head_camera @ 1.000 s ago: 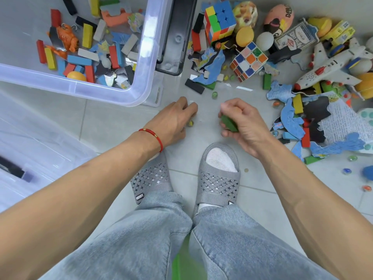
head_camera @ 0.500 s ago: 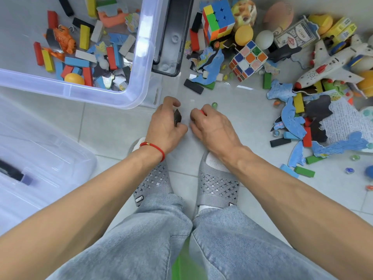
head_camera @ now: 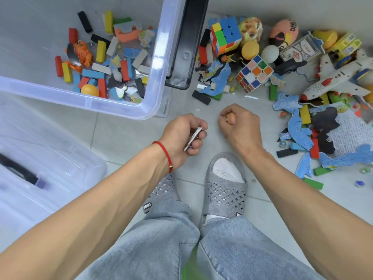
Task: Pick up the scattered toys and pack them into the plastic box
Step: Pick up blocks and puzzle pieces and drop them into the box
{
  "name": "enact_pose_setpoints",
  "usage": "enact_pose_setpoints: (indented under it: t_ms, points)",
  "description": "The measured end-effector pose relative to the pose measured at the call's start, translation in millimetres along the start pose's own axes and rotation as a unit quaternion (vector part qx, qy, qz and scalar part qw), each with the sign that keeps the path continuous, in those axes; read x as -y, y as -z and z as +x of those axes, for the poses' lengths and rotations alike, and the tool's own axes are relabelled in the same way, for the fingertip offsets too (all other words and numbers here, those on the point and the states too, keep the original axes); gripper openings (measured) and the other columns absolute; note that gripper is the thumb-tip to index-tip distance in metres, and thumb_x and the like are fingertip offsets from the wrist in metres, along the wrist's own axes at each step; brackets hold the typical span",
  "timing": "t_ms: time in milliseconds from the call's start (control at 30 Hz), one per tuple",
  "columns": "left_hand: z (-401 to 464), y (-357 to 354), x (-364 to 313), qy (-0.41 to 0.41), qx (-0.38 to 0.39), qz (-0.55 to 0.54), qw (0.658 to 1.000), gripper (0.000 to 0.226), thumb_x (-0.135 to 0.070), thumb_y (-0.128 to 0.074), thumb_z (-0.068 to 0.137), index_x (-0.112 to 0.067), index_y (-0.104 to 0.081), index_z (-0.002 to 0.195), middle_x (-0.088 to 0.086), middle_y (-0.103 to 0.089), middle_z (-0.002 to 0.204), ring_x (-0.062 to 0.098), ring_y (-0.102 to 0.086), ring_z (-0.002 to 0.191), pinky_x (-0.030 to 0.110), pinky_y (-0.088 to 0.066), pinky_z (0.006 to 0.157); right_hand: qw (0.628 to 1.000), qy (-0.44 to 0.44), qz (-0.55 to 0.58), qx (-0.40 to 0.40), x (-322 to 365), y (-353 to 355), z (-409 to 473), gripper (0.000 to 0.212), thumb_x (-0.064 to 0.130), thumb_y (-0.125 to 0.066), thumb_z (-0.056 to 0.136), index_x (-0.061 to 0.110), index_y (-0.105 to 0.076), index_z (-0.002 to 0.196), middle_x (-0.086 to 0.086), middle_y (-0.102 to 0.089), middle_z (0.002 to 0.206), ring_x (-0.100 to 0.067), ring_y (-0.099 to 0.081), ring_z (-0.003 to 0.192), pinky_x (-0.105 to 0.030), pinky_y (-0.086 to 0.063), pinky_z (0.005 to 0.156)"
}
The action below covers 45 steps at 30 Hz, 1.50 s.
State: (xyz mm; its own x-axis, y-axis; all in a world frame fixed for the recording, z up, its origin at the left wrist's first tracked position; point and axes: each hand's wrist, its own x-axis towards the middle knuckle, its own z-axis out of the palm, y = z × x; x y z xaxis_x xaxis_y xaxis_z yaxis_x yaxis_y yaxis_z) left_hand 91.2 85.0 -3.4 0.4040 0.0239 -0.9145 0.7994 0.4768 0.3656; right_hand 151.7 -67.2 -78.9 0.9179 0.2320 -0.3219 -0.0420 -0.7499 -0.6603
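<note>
Both hands hover low over the tiled floor point(head_camera: 125, 134), just beyond the person's grey slippers point(head_camera: 226, 190). The left hand point(head_camera: 181, 134) has its fingers curled round a thin, flat grey piece point(head_camera: 192, 138) held edge-on, a red cord bracelet point(head_camera: 163, 150) at the wrist. The right hand point(head_camera: 241, 126) is closed into a fist, its grip clamped on a small orange thing point(head_camera: 230, 118) that peeks out between thumb and fingers (too hidden to name).

The clear plastic box point(head_camera: 155, 63) sits at far left, already holding coloured blocks, puzzle pieces and a yellow ball point(head_camera: 89, 90). Its lid point(head_camera: 50, 158) lies at near left. The scattered toys spread across the right: two puzzle cubes point(head_camera: 254, 73), a white toy plane point(head_camera: 339, 79), blue puzzle pieces point(head_camera: 298, 130), blocks and marbles.
</note>
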Motion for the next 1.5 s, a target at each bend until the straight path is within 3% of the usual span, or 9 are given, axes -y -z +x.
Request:
enact_pose_setpoints:
  t_ms: [100, 300, 400, 533, 700, 967, 1167, 1367, 1500]
  points:
    - [-45, -14, -15, -0.012, 0.080, 0.024, 0.996, 0.019, -0.020, -0.041, 0.086, -0.017, -0.049, 0.070, 0.003, -0.046, 0.063, 0.016, -0.034, 0.046, 0.023, -0.018, 0.044, 0.902, -0.174, 0.394, 0.037, 40, 37, -2, 0.009, 0.013, -0.078, 0.085, 0.011, -0.071, 0.090, -0.004, -0.064, 0.073, -0.020, -0.057, 0.057, -0.028, -0.050, 0.050]
    - [-154, -16, -76, -0.311, 0.130, 0.091, 0.937, 0.009, -0.013, -0.052, 0.089, -0.011, -0.056, 0.081, 0.010, -0.049, 0.065, 0.020, -0.038, 0.050, 0.024, -0.023, 0.045, 0.726, 0.016, 0.647, 0.235, 170, 112, 3, 0.014, 0.011, -0.061, 0.095, 0.018, -0.073, 0.091, -0.005, -0.058, 0.086, -0.015, -0.054, 0.064, -0.025, -0.040, 0.060]
    - [-169, 11, -110, -0.478, -0.106, 0.087, 0.868, 0.010, -0.015, -0.057, 0.082, -0.007, -0.062, 0.084, 0.016, -0.054, 0.066, 0.024, -0.044, 0.051, 0.026, -0.033, 0.043, 0.797, 0.021, 0.543, 0.263, 235, 105, 13, 0.008, 0.014, -0.065, 0.095, 0.012, -0.069, 0.103, -0.007, -0.060, 0.088, -0.018, -0.060, 0.072, -0.027, -0.052, 0.058]
    - [-150, 55, -140, -0.416, -0.307, 0.079, 0.852, 0.019, -0.037, -0.054, 0.072, -0.024, -0.059, 0.085, 0.004, -0.064, 0.081, 0.025, -0.066, 0.073, 0.047, -0.060, 0.064, 0.837, -0.061, 0.441, 0.318, 283, 78, 13, 0.031, 0.028, -0.061, 0.099, 0.002, -0.060, 0.116, -0.009, -0.059, 0.089, -0.024, -0.059, 0.080, -0.052, -0.059, 0.085]
    - [-137, 66, -136, -0.373, -0.371, 0.188, 0.830, 0.039, -0.046, -0.050, 0.071, -0.028, -0.063, 0.103, -0.004, -0.066, 0.100, 0.018, -0.066, 0.096, 0.040, -0.056, 0.087, 0.841, -0.076, 0.426, 0.325, 281, 76, 7, 0.043, 0.038, -0.052, 0.102, 0.013, -0.051, 0.137, -0.013, -0.047, 0.141, -0.042, -0.053, 0.120, -0.056, -0.056, 0.089]
    - [-141, -11, -96, -0.640, -0.230, 0.297, 0.670, 0.025, -0.001, -0.051, 0.075, -0.005, -0.065, 0.096, 0.007, -0.065, 0.096, 0.018, -0.062, 0.089, 0.029, -0.053, 0.075, 0.955, -0.023, 0.295, 0.013, 170, 139, 48, 0.017, 0.021, -0.060, 0.090, 0.010, -0.070, 0.098, -0.012, -0.074, 0.091, -0.027, -0.072, 0.081, -0.040, -0.061, 0.080]
    - [-92, -50, -83, -0.552, -0.107, 0.352, 0.748, 0.023, -0.007, -0.052, 0.073, -0.012, -0.065, 0.091, 0.000, -0.065, 0.092, 0.017, -0.060, 0.087, 0.037, -0.052, 0.077, 0.986, -0.075, -0.146, 0.009, 56, 107, 77, 0.054, 0.038, -0.066, 0.090, 0.011, -0.054, 0.135, -0.016, -0.059, 0.129, -0.035, -0.055, 0.121, -0.037, -0.044, 0.090]
    - [-46, -65, -73, -0.300, -0.074, 0.372, 0.875, 0.021, -0.023, -0.060, 0.087, -0.024, -0.061, 0.108, -0.004, -0.066, 0.104, 0.017, -0.064, 0.096, 0.034, -0.055, 0.084, 0.980, -0.040, -0.192, -0.021, 31, 58, 75, 0.061, 0.029, -0.069, 0.086, 0.000, -0.045, 0.134, -0.024, -0.053, 0.128, -0.044, -0.051, 0.117, -0.047, -0.043, 0.091]
    - [-45, -70, -73, -0.283, -0.087, 0.374, 0.879, 0.049, -0.039, -0.059, 0.090, -0.025, -0.046, 0.135, -0.003, -0.057, 0.130, 0.017, -0.058, 0.114, 0.033, -0.050, 0.094, 0.998, -0.020, -0.030, -0.060, 42, 93, 57, 0.059, 0.040, -0.077, 0.079, 0.014, -0.055, 0.127, -0.003, -0.067, 0.114, -0.023, -0.064, 0.103, -0.038, -0.052, 0.084]
